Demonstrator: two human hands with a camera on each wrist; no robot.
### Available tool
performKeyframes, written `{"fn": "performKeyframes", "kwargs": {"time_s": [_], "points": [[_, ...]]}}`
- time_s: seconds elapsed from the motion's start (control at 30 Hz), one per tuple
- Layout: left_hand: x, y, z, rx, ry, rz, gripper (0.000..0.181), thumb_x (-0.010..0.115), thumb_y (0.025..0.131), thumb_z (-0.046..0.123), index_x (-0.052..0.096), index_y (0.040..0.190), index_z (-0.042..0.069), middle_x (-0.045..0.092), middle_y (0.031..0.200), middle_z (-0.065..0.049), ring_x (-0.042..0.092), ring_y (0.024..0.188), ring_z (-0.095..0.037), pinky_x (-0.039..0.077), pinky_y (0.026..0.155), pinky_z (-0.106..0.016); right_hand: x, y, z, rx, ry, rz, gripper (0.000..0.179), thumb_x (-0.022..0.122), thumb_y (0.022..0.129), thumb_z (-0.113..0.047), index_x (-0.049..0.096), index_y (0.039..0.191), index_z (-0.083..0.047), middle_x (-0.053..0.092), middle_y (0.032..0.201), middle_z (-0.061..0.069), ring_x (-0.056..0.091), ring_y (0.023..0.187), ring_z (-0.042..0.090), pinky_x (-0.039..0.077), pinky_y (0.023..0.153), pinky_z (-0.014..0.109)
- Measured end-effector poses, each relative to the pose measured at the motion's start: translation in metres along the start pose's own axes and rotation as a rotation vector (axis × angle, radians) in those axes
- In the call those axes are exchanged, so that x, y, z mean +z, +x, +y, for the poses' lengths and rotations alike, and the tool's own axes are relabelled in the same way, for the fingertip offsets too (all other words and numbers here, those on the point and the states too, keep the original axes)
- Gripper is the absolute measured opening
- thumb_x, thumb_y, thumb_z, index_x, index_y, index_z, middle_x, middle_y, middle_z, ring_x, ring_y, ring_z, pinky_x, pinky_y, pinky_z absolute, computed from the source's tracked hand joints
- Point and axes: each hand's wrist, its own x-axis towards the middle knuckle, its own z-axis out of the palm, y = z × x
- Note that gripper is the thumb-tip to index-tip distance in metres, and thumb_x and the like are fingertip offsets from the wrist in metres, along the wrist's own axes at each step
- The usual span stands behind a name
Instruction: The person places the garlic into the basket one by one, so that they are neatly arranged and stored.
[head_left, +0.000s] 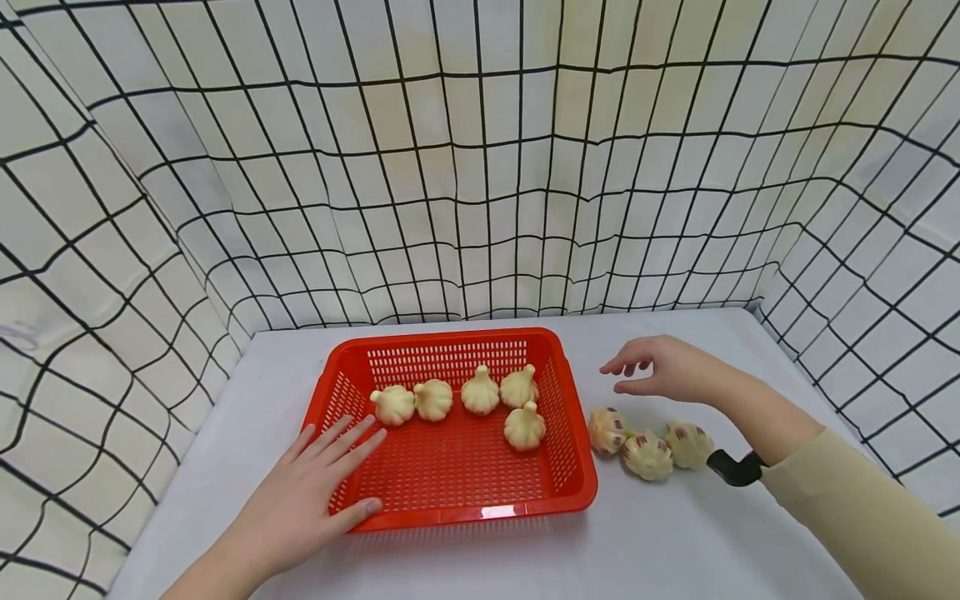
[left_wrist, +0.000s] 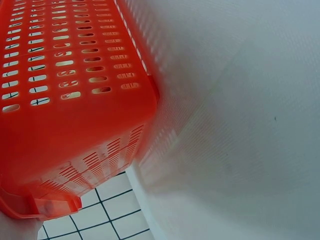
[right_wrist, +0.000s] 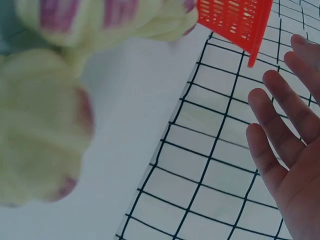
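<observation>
A red perforated plastic basket (head_left: 457, 518) holds several plain cream garlic bulbs (head_left: 480, 392) along its back and right side. My left hand (head_left: 300, 500) lies with fingers spread over the basket's left front corner, holding no bulb. To the right of the basket, three garlic bulbs with purple patches (head_left: 648, 456) sit close together on the white surface. Above and behind them hovers my right hand (head_left: 671, 368), its fingers loosely bent and nothing between them. In the right wrist view that hand (right_wrist: 295, 145) shows relaxed, separated fingers, with purple-patched bulbs (right_wrist: 40, 130) large at the left.
A white cloth surface (head_left: 675, 550) lies under the basket. White walls overlaid with a black grid net (head_left: 487, 200) rise at the back and both sides. A black strap piece (head_left: 735, 468) is on the right wrist by the beige sleeve (head_left: 862, 508).
</observation>
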Motion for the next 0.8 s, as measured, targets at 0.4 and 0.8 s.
{"fn": "performKeyframes", "kwargs": {"time_s": [0.4, 0.8], "points": [[0.000, -0.001, 0.002, 0.004, -0.007, 0.010, 0.077, 0.061, 0.088, 0.064, 0.042, 0.153, 0.027, 0.036, 0.158, 0.002, 0.030, 0.145, -0.032, 0.007, 0.121, -0.049, 0.016, -0.010, 0.020, 0.058, 0.079, -0.109, 0.035, 0.078, 0.085, -0.035, 0.072, 0.119, -0.026, 0.067, 0.114, -0.007, 0.061, 0.102, 0.021, 0.052, 0.090, 0.043], [-0.001, -0.002, 0.002, 0.020, -0.008, 0.032, 0.076, 0.061, 0.089, 0.063, 0.042, 0.152, 0.026, 0.035, 0.158, 0.004, 0.031, 0.145, -0.031, 0.013, 0.119, -0.052, 0.043, -0.003, 0.017, 0.239, 0.134, -0.258, 0.051, 0.084, 0.077, -0.043, 0.067, 0.124, -0.036, 0.060, 0.121, -0.007, 0.053, 0.109, 0.021, 0.057, 0.070, 0.031]]}}
